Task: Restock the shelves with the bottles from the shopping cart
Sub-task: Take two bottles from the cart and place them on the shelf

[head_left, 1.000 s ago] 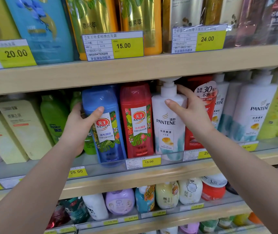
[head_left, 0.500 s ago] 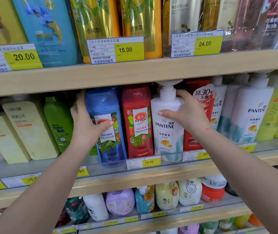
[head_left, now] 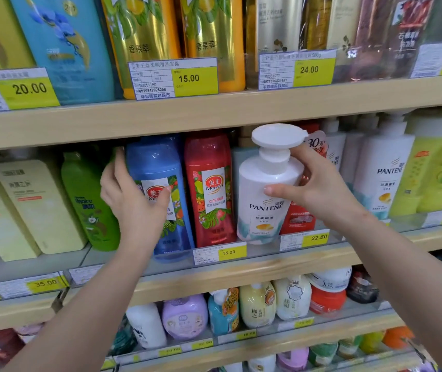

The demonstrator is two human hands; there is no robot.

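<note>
Pantene bottle (head_left: 265, 194) now tipped forward, right hand (head_left: 319, 194) gripping

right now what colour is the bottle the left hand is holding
Blue, with a white fruit-pattern label: the Meiwang shampoo bottle in the left hand, head view.

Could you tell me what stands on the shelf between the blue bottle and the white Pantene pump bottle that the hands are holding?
In the head view, one red Mewon bottle stands upright between the blue bottle and the white Pantene pump bottle.

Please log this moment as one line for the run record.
stage: shelving | left hand: holds blue bottle | right hand: holds tilted white Pantene pump bottle | between them: red bottle standing
</note>
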